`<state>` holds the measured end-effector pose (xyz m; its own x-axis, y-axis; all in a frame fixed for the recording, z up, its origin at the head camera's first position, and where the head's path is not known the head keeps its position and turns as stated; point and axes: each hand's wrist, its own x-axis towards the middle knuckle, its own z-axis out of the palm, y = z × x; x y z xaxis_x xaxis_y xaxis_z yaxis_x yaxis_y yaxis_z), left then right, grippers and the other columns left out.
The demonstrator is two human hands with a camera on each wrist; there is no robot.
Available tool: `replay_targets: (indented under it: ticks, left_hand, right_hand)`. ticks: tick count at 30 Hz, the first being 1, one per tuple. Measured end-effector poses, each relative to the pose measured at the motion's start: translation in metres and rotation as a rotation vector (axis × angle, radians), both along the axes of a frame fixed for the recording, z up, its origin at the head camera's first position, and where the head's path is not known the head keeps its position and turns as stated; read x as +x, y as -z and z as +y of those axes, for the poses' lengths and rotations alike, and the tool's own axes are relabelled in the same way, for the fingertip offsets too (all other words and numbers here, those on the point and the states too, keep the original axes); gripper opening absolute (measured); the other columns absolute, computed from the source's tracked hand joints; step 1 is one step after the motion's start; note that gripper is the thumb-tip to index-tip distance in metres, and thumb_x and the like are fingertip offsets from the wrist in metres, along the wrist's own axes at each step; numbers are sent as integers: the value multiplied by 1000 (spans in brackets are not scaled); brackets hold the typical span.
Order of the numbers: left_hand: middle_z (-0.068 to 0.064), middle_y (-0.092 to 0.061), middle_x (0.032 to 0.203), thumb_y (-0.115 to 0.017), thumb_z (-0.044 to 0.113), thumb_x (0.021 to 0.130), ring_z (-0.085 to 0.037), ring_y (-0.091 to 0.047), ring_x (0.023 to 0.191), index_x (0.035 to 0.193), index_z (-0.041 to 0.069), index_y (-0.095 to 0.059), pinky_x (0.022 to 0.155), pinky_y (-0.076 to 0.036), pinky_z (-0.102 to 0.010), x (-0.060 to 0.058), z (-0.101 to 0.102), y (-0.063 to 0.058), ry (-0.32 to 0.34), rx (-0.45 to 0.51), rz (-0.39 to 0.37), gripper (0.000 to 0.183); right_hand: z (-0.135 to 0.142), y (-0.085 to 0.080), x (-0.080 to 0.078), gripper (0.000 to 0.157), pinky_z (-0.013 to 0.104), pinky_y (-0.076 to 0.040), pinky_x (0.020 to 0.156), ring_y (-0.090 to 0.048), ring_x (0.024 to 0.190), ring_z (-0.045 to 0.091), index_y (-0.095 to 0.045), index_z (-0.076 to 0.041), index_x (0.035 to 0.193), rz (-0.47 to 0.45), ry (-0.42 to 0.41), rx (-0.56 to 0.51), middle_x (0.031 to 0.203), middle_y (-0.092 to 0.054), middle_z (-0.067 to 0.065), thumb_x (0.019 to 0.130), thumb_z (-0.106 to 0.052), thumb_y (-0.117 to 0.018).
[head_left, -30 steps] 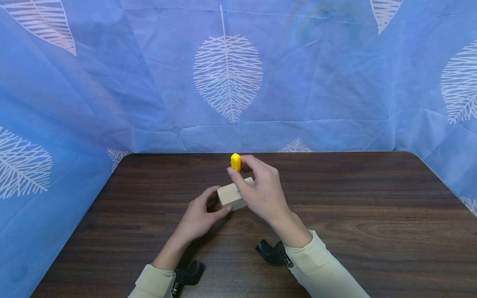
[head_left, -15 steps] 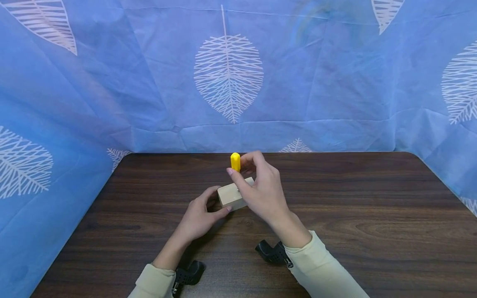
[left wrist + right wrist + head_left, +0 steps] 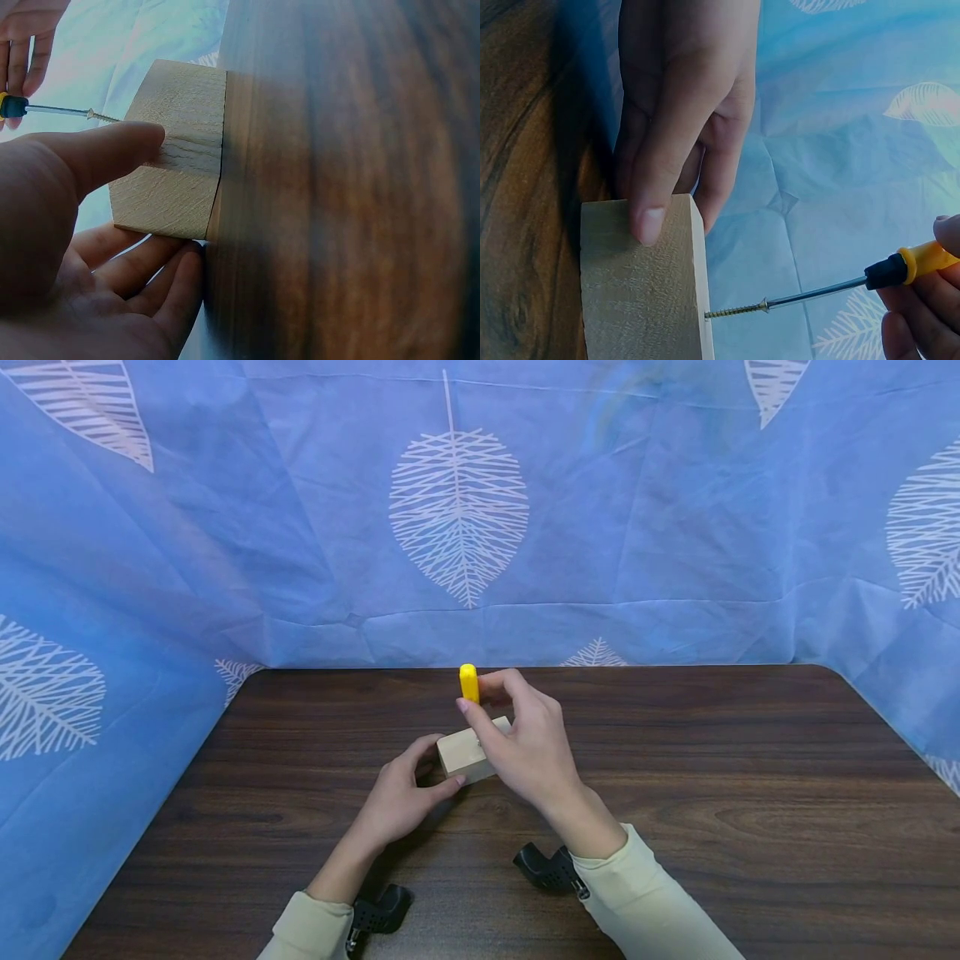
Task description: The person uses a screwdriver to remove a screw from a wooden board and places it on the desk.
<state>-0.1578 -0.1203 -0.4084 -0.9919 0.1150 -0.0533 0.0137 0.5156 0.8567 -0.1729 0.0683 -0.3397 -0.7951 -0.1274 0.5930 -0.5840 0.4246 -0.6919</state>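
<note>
A pale wooden block (image 3: 463,755) lies on the table, held at its left end by my left hand (image 3: 397,800), thumb on the near side and fingers on the far side. My right hand (image 3: 531,747) pinches the yellow handle of a screwdriver (image 3: 468,682) between thumb and fingers above the block. In the right wrist view, the tip of the screwdriver (image 3: 817,291) meets the head of a brass-coloured screw (image 3: 739,310). That screw stands out of the block's (image 3: 645,281) top face, most of its thread showing. The left thumb hides the screw's lower end in the left wrist view.
The dark wood-grain table (image 3: 735,777) extends around both hands, its far edge against a blue cloth (image 3: 675,527) with white leaf prints. A black wrist device (image 3: 382,910) sits at the left cuff, and another black device (image 3: 547,868) at the right cuff.
The screwdriver handle has tilted slightly left, and the right fingers have shifted a little around it. My left hand and the block have stayed put.
</note>
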Motion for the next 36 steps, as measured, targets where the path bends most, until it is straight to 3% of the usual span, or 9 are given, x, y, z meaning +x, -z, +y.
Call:
replay_targets:
  ticks: [16, 25, 36]
  left_hand:
    - [-18, -60, 156, -79, 29, 100, -42, -57, 146, 156, 15, -54, 117, -46, -66, 0, 0, 1, 3, -1, 6, 63]
    - [-17, -61, 156, -79, 28, 100, -41, -57, 145, 155, 15, -55, 117, -46, -66, -1, -1, 1, -4, -3, 8, 62]
    - [-17, -62, 154, -79, 28, 100, -41, -59, 143, 154, 15, -56, 116, -48, -65, -1, -1, 0, 6, 8, 9, 60]
  right_hand:
    - [0, 1, 1, 19, 33, -56, 75, -74, 95, 15, -73, -10, 117, 3, 8, 11, 105, -81, 3, 98, -14, -72]
    - [-2, 2, -2, 22, 31, -56, 73, -75, 94, 15, -71, -10, 117, 38, 3, 12, 106, -80, 4, 97, -17, -80]
    - [0, 2, -3, 23, 27, -52, 67, -74, 97, 17, -80, -11, 116, 117, 9, 18, 109, -79, 1, 94, -17, -85]
